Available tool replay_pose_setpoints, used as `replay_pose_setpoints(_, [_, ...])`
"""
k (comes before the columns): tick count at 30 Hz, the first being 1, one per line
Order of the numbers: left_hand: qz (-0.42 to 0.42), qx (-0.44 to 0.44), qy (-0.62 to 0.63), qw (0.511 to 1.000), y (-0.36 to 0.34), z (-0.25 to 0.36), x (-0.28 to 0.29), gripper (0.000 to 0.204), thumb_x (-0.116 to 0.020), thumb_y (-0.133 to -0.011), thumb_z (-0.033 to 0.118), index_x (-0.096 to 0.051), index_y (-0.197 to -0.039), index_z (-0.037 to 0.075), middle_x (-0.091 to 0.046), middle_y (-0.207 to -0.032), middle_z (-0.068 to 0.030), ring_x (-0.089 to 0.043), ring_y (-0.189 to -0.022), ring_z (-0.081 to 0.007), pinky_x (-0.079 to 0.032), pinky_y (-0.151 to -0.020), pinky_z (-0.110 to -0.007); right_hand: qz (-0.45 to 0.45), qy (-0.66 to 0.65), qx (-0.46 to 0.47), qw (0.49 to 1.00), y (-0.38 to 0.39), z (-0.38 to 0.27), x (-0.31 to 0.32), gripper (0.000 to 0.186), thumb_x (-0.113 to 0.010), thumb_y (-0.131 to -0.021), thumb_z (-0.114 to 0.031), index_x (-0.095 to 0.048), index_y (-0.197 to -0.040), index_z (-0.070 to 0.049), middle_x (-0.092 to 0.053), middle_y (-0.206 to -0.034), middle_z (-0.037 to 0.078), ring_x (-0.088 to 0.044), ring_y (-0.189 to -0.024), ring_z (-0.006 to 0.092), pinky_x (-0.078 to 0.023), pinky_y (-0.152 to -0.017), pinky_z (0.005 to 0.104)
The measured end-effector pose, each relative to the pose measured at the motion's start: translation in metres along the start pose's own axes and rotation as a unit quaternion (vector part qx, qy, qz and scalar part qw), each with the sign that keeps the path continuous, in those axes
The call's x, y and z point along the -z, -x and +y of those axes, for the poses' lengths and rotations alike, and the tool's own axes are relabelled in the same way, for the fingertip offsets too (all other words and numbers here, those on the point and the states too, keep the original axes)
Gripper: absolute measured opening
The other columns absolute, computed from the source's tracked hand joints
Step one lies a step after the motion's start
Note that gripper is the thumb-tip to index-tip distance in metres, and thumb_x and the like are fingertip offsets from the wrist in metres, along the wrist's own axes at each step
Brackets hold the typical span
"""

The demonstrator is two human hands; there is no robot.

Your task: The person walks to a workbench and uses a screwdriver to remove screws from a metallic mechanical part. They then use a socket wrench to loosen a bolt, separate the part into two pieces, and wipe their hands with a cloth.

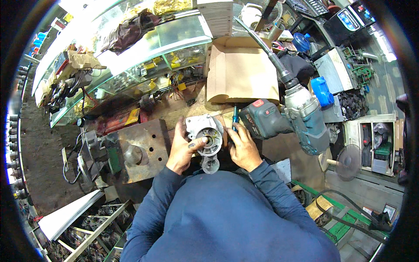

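Observation:
My left hand (187,150) grips a silver cast-metal housing (197,124), its thumb reaching into the round bore, where inner rings show. A smaller round part of it extends toward my body. My right hand (240,148) is just right of the housing, fingers curled on a slim teal-handled tool (235,115) pointing away from me. Right of that hand lies a large cordless impact wrench (305,126) with a dark battery (259,120) and a long extension shaft (266,50).
An open cardboard box (240,67) lies beyond my hands, beside glass display cases (161,35). A rusty steel plate (144,166) with holes and a bench tool sit left. A blue jug (322,91), small fan (349,161) and shelving (371,122) are right; parts racks (94,233) are lower left.

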State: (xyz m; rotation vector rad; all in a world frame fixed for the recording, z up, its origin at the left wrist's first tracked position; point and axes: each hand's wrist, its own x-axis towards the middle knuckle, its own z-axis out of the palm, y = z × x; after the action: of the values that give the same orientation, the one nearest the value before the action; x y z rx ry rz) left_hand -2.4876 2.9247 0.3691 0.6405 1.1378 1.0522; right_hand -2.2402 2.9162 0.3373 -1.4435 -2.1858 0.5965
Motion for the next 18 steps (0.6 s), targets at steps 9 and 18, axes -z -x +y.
replay_pose_setpoints(9, [0.079,-0.177,-0.532,0.824,-0.004,0.034,-0.022,0.136,-0.099,-0.059,0.018,-0.020,-0.170,0.011,-0.046,-0.153,-0.0275,-0.051,-0.140,-0.0424,-0.045,-0.118,-0.048,-0.003,0.052,0.030,0.998,0.001,0.002,0.002,0.048,-0.071,-0.090,-0.012,-0.063,-0.136,-0.003,-0.049,-0.148,0.029,-0.051,-0.133,0.0494,-0.047,-0.114,0.0532])
replay_pose_setpoints(18, [0.113,-0.185,-0.638,0.739,-0.005,0.018,-0.040,0.129,-0.101,-0.059,0.027,-0.032,-0.167,0.015,-0.036,-0.162,-0.0287,-0.044,-0.144,-0.0484,-0.039,-0.121,-0.053,-0.067,-0.005,0.045,0.997,0.007,0.009,0.022,0.049,-0.074,-0.088,-0.013,-0.063,-0.134,-0.002,-0.052,-0.146,0.027,-0.052,-0.135,0.0459,-0.046,-0.115,0.0513])
